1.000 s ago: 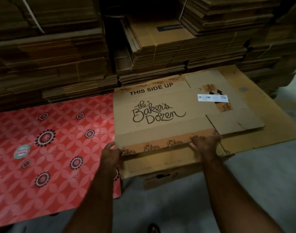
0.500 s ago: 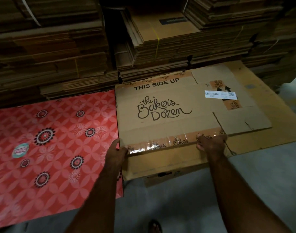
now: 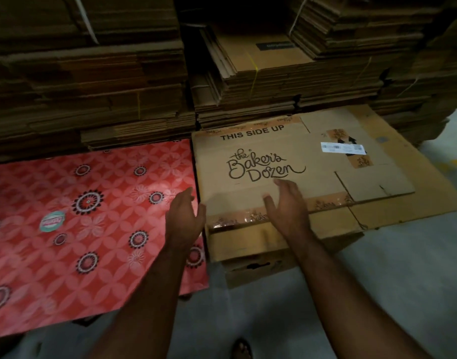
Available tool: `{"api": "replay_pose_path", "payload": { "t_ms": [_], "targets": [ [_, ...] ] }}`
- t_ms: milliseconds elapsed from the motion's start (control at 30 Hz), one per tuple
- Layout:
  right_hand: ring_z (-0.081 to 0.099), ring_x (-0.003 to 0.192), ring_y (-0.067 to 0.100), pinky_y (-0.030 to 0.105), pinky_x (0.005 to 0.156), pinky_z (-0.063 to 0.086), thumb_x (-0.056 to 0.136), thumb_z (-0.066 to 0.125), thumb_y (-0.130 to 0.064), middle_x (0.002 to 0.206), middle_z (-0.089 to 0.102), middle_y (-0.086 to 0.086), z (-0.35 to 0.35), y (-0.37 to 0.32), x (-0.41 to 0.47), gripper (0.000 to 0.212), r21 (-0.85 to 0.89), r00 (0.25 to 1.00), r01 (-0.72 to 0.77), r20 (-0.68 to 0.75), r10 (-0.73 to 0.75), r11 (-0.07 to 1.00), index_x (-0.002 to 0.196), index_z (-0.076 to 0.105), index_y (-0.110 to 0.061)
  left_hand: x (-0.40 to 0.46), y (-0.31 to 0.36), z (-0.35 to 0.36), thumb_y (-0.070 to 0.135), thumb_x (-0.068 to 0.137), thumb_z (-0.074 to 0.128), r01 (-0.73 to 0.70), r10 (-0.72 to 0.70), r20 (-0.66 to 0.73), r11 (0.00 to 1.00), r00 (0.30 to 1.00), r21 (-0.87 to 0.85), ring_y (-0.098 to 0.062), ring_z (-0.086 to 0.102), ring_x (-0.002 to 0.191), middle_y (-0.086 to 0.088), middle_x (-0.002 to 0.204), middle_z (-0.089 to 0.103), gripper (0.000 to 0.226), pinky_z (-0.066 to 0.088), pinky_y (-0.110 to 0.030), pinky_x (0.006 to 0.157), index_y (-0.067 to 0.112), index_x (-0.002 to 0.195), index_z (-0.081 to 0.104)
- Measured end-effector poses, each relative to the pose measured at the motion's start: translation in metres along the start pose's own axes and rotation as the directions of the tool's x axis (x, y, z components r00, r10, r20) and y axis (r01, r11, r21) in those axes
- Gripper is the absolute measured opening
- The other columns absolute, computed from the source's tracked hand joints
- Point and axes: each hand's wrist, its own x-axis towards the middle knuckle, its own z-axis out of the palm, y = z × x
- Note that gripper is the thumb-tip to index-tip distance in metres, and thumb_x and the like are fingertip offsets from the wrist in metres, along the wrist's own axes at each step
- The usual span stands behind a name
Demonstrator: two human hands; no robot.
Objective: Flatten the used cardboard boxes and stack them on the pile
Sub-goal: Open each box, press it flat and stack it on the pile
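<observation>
At centre frame: both hands off flattened box now, half a second ago pressing its near taped edge. Left hand and right hand lifted, fingers spread loose, holding nothing. Likely placed, step done. Lies flat atop low pile on floor, printed face up, white label at right, near edge overhanging slightly.
</observation>
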Motion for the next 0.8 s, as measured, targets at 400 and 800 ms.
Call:
{"api": "replay_pose_path", "payload": {
  "t_ms": [400, 800],
  "targets": [
    [0.059, 0.122, 0.037, 0.048, 0.093, 0.051, 0.093, 0.042, -0.043, 0.131, 0.062, 0.018, 0.152, -0.342, -0.123, 0.060, 0.125, 0.751, 0.629, 0.160, -0.641, 0.767, 0.132, 0.060, -0.002, -0.089, -0.163, -0.290, 0.035, 0.093, 0.048, -0.004, 0.134, -0.395, 0.950, 0.909, 0.311, -0.029, 0.060, 0.108, -0.007, 0.119, 0.066, 0.042, 0.045, -0.042, 0.088, 0.012, 0.125, 0.062],
    [0.059, 0.116, 0.030, 0.045, 0.088, 0.049, 0.091, 0.047, -0.038, 0.124, 0.063, 0.007, 0.281, -0.608, -0.340, 0.046, 0.406, 0.348, 0.808, 0.256, -0.902, 0.427, 0.126, 0.062, -0.013, -0.287, -0.336, -0.514, 0.037, 0.090, 0.044, 0.606, -0.244, -0.753, 0.757, 0.612, 0.247, -0.030, 0.064, 0.109, -0.008, 0.122, 0.067, 0.051, 0.051, -0.044, 0.083, 0.010, 0.128, 0.064]
  ]
}}
